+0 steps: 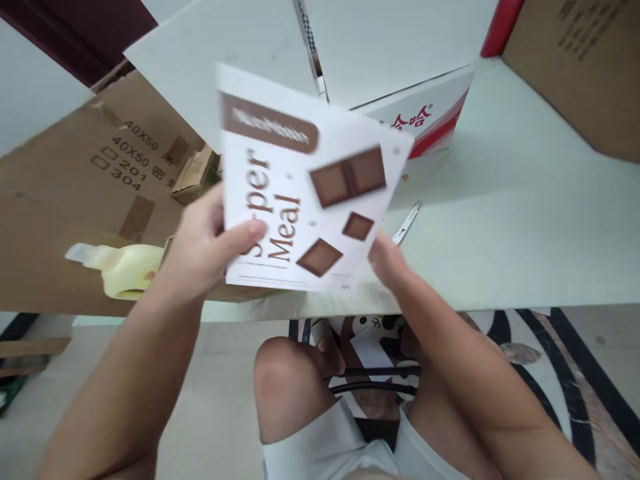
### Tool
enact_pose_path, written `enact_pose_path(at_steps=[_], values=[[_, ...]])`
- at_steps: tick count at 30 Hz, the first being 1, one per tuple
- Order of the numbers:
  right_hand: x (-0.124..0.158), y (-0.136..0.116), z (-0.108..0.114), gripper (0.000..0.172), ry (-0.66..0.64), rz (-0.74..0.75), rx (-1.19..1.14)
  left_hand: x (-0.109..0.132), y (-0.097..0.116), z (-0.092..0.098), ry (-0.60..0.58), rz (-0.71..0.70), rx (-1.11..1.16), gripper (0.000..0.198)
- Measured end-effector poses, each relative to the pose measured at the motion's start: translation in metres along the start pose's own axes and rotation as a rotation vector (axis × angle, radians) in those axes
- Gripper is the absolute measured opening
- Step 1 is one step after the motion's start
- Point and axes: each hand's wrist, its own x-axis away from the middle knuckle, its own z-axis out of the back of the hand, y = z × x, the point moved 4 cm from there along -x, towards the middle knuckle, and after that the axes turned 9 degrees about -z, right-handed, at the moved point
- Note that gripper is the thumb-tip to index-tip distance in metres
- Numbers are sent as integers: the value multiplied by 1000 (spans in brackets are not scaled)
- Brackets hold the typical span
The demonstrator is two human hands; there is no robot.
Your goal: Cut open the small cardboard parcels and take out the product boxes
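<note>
I hold a flat white packet [310, 193] printed with "Super Meal" and brown chocolate squares up in front of me, above the table's near edge. My left hand [205, 247] grips its left edge, thumb laid over the printed face. My right hand [390, 257] holds the packet's lower right corner from behind; its fingers are mostly hidden by the packet. The packet is slightly blurred.
A flattened brown cardboard box [75, 193] lies on the left with a tape dispenser [125, 267] on it. A white box with red print [425, 113] stands behind the packet. A small metal tool [407, 223] lies on the pale table [525, 220]. More cardboard [585, 67] stands at far right.
</note>
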Motion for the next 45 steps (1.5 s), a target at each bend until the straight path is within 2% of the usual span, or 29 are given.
enact_pose_path(at_steps=[2,3,5,7,10,12,13,14,15,17,19,20,22,24,25,27,29,31,33,38,41,45], values=[[0,-11,48,53,184,-33,-216,4,1,-22,-231,86,-35,59],[2,-17,67,51,199,-52,-269,6,1,-33,-326,113,-68,66],[10,-27,91,54,109,-78,-282,7,0,-55,-475,151,-127,80],[20,-34,96,65,-65,-99,-209,5,-7,-78,-624,207,-152,81],[30,-34,83,95,-266,-149,-4,-4,-23,-112,-863,274,-127,70],[31,-29,75,99,-276,-191,122,-13,-34,-128,-960,299,-134,65],[30,-26,74,93,-243,-209,151,-19,-39,-132,-953,308,-150,64],[29,-23,76,82,-189,-224,145,-26,-43,-134,-897,306,-171,63],[26,-21,79,71,-116,-236,104,-33,-46,-133,-792,288,-193,61],[22,-14,91,55,47,-255,-34,-42,-49,-124,-494,209,-210,53],[18,-7,103,50,188,-258,-147,-39,-53,-114,-215,151,-179,42],[16,-3,108,49,243,-250,-183,-32,-58,-111,-112,165,-145,38],[12,3,113,49,339,-222,-241,-7,-75,-112,47,296,-25,39],[10,10,112,49,432,-201,-314,26,-97,-125,161,521,199,46],[10,14,109,50,465,-205,-339,43,-107,-137,190,641,325,52],[10,21,99,52,477,-242,-338,70,-119,-162,148,731,439,63],[11,26,86,54,432,-280,-286,86,-124,-184,128,759,591,69],[13,28,77,54,375,-295,-234,91,-127,-197,158,755,687,69],[14,30,73,60,324,-324,-152,89,-132,-197,221,752,700,67],[15,33,76,87,201,-388,33,83,-148,-175,323,678,703,72],[12,39,71,89,104,-334,105,79,-160,-170,368,624,691,68],[3,48,61,89,99,-244,64,59,-175,-169,447,519,657,62]])
